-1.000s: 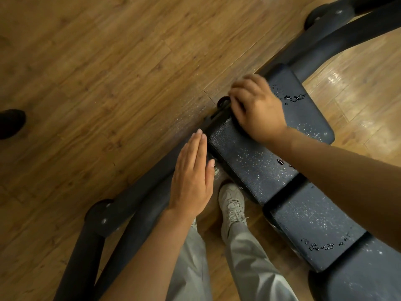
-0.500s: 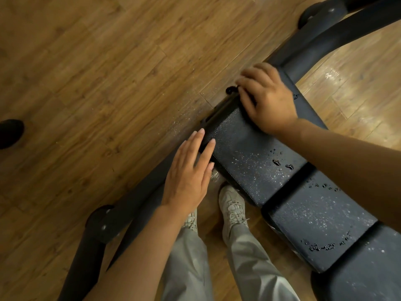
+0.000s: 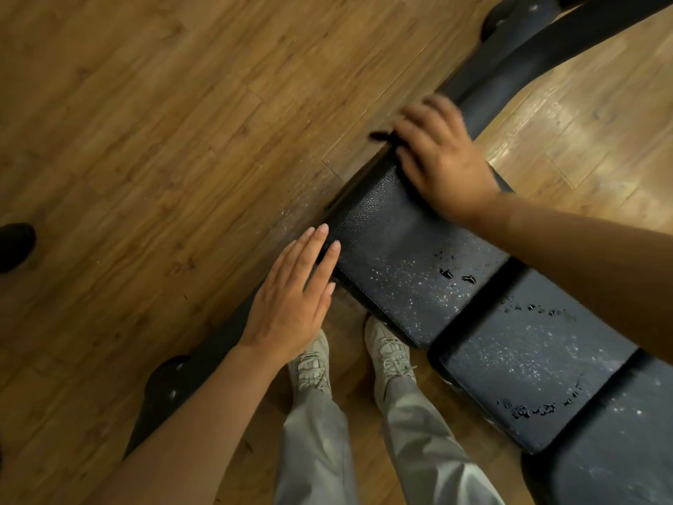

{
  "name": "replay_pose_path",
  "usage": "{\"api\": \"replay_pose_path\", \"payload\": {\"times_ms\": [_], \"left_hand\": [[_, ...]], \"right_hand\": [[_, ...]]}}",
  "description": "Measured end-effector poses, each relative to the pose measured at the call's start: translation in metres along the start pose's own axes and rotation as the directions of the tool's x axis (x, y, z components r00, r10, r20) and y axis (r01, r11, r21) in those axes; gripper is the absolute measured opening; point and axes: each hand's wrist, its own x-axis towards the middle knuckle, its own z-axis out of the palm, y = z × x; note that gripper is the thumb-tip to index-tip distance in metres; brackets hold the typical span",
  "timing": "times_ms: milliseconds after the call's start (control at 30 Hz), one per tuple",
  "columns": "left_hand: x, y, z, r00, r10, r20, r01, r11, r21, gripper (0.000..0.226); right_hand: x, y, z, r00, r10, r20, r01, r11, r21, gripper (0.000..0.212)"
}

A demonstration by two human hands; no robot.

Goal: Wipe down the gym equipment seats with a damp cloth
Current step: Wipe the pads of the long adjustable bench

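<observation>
A dark padded bench seat (image 3: 397, 256), speckled with water droplets, runs from the centre to the lower right. My right hand (image 3: 442, 162) lies blurred on the seat's far end, fingers bent over a dark cloth (image 3: 379, 135). Only a small edge of the cloth shows past my fingertips. The pad beside that hand has fewer droplets. My left hand (image 3: 295, 297) hovers flat with straight fingers by the seat's near-left corner and holds nothing. A second pad (image 3: 528, 362) and a third pad (image 3: 615, 450) continue toward the lower right, both wet.
Black frame tubes (image 3: 517, 60) extend to the top right, and another black tube (image 3: 171, 384) to the lower left. My two feet in pale shoes (image 3: 386, 351) stand against the bench. A black shoe (image 3: 14, 246) sits at the left edge on the wooden floor (image 3: 153, 140).
My right hand has slid along the pad toward its far end with the cloth under it. My left hand has stayed flat beside the seat corner, shifting slightly.
</observation>
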Motion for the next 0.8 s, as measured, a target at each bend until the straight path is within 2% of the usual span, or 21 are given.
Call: {"api": "replay_pose_path", "payload": {"times_ms": [67, 200, 267, 333, 400, 433, 467, 533, 633, 800], "left_hand": [[0.001, 0.002, 0.000, 1.000, -0.009, 0.007, 0.009, 1.000, -0.005, 0.050], [0.007, 0.007, -0.003, 1.000, -0.025, 0.006, 0.026, 1.000, -0.007, 0.047], [0.011, 0.012, -0.004, 1.000, -0.017, 0.003, 0.018, 1.000, -0.018, 0.046], [0.014, 0.014, -0.005, 1.000, -0.024, 0.000, 0.024, 0.999, -0.034, 0.044], [0.017, 0.016, -0.006, 0.999, -0.040, 0.005, 0.040, 0.998, -0.051, 0.042], [0.019, 0.017, -0.007, 0.999, -0.045, 0.008, 0.045, 0.997, -0.059, 0.041], [0.021, 0.017, -0.007, 0.999, -0.043, 0.011, 0.043, 0.997, -0.064, 0.040], [0.026, 0.020, -0.007, 1.000, -0.021, 0.015, 0.022, 0.998, -0.065, 0.044], [0.035, 0.026, -0.004, 0.999, -0.003, 0.040, 0.004, 1.000, -0.029, 0.051], [0.040, 0.033, 0.000, 0.998, -0.038, 0.053, 0.036, 0.999, 0.038, 0.053]], "right_hand": [[0.003, 0.010, -0.003, 0.988, 0.150, -0.035, -0.149, 0.989, 0.016, 0.039], [0.000, -0.019, 0.004, 0.956, 0.286, -0.067, -0.286, 0.958, 0.017, 0.037], [-0.006, -0.035, 0.007, 0.971, 0.235, -0.038, -0.232, 0.970, 0.072, 0.036], [-0.014, -0.046, 0.009, 0.999, 0.045, 0.008, -0.045, 0.989, 0.138, 0.034], [-0.021, -0.044, 0.007, 0.988, -0.143, 0.052, 0.134, 0.980, 0.149, 0.035], [-0.021, -0.037, 0.006, 0.982, -0.180, 0.059, 0.171, 0.977, 0.127, 0.035], [-0.019, -0.028, 0.005, 0.985, -0.168, 0.049, 0.163, 0.982, 0.097, 0.035], [-0.013, -0.007, 0.003, 0.999, -0.053, -0.012, 0.054, 0.998, 0.045, 0.033], [-0.009, 0.012, -0.003, 0.994, 0.091, -0.057, -0.088, 0.995, 0.056, 0.035], [-0.040, 0.018, -0.014, 0.995, 0.099, -0.014, -0.097, 0.992, 0.077, 0.038]]}}
